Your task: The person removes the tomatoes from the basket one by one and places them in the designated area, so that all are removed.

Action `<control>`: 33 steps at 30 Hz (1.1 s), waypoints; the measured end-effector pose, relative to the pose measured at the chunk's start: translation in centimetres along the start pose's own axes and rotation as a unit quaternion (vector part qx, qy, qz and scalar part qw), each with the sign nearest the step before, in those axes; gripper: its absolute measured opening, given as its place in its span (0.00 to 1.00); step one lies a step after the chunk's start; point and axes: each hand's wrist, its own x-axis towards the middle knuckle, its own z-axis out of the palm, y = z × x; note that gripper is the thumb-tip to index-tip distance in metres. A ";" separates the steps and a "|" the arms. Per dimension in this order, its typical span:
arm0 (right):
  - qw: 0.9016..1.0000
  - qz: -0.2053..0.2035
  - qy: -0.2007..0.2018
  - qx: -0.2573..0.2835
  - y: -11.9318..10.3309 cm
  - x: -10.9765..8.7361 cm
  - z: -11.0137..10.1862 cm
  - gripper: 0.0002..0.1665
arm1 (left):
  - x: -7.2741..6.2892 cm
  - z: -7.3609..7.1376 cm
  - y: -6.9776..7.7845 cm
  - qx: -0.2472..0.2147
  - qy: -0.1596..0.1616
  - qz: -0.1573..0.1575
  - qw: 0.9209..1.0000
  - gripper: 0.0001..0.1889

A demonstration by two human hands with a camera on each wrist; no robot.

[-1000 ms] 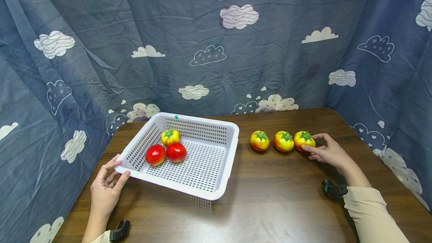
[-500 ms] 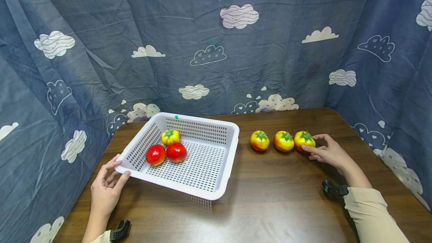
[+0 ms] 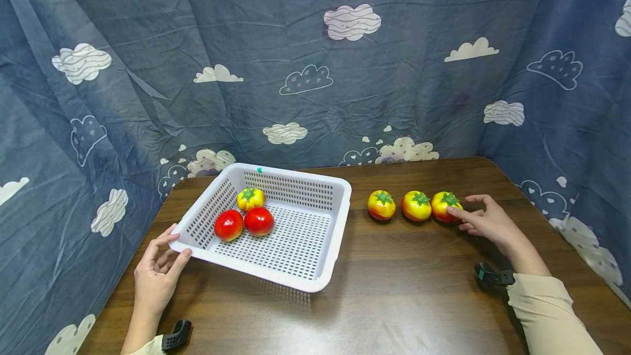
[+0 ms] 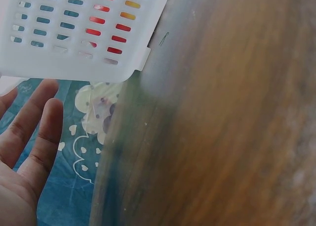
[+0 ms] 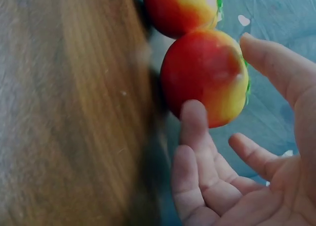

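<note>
My left hand (image 3: 156, 278) grips the near left corner of a white perforated plastic basket (image 3: 340, 245), thumb at the front rim and fingers at the side rim. In the left wrist view the fingers (image 4: 45, 132) reach toward the basket's underside. Two red tomatoes (image 3: 229, 225) and a yellow one with a green top (image 3: 251, 199) lie in the basket's left half. My right hand (image 3: 493, 226) is beside the rightmost red-and-yellow tomato (image 3: 446, 208), thumb tip overlapping its side and the other fingers loosely bent. In the right wrist view, thumb and fingers stand apart around this tomato (image 5: 207, 77).
Two more red-and-yellow tomatoes, a middle one (image 3: 415, 207) and a left one (image 3: 381, 205), sit in a row with it on the brown wooden table (image 3: 394, 289). A blue cloud-patterned cloth (image 3: 305, 32) hangs behind and at both sides.
My right hand has shifted slightly to the right, its fingertips drawing back a little from the rightmost tomato. The left hand and the basket keep their places; the head view has shifted very slightly.
</note>
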 end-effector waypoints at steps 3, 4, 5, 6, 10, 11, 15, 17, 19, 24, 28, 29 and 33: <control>0.997 0.004 0.058 -0.049 -0.6 0.1 -0.3 0.59 | 0.0 0.0 -0.1 0.006 0.000 0.004 1.000 0.23; 0.995 0.007 0.078 -0.064 -1.0 0.1 -0.3 0.60 | 0.0 0.0 -0.1 0.006 0.000 0.005 1.000 0.23; 0.992 0.010 0.098 -0.075 -1.3 0.2 -0.4 0.60 | 0.0 0.0 -0.1 0.004 0.001 0.006 1.000 0.23; 0.990 0.011 0.114 -0.082 -1.8 0.2 -0.4 0.60 | 0.0 0.0 -0.1 0.001 0.001 0.007 1.000 0.23; 0.986 0.001 0.144 -0.087 -3.7 0.1 -0.2 0.59 | 0.0 0.0 -0.1 -0.011 0.003 0.004 1.000 0.23; 0.986 -0.005 0.146 -0.086 -4.3 0.1 -0.1 0.58 | 0.0 0.0 -0.1 -0.012 0.003 0.003 1.000 0.23; 0.984 -0.033 0.152 -0.089 -6.4 -0.1 0.3 0.54 | 0.0 0.0 0.0 -0.009 0.001 0.002 1.000 0.23; 0.983 -0.051 0.152 -0.086 -7.6 -0.1 0.6 0.51 | 0.1 -0.1 -0.1 -0.011 0.001 0.004 1.000 0.23; 0.983 -0.066 0.150 -0.083 -8.8 -0.2 0.9 0.49 | 0.1 -0.1 -0.1 -0.015 0.001 0.004 1.000 0.23; 0.984 -0.102 0.125 -0.074 -11.9 -0.6 1.9 0.45 | 0.1 0.0 0.1 -0.009 0.003 0.004 1.000 0.23; 0.985 -0.128 0.098 -0.068 -14.2 -0.9 3.1 0.43 | 0.2 0.1 0.0 -0.004 0.001 0.003 1.000 0.23; 0.985 -0.132 0.092 -0.066 -14.7 -1.0 3.4 0.43 | 0.2 0.1 0.0 -0.004 0.000 0.003 1.000 0.23; 0.985 -0.146 0.068 -0.061 -16.8 -1.2 5.2 0.40 | 0.1 0.0 0.0 -0.002 0.002 0.002 1.000 0.23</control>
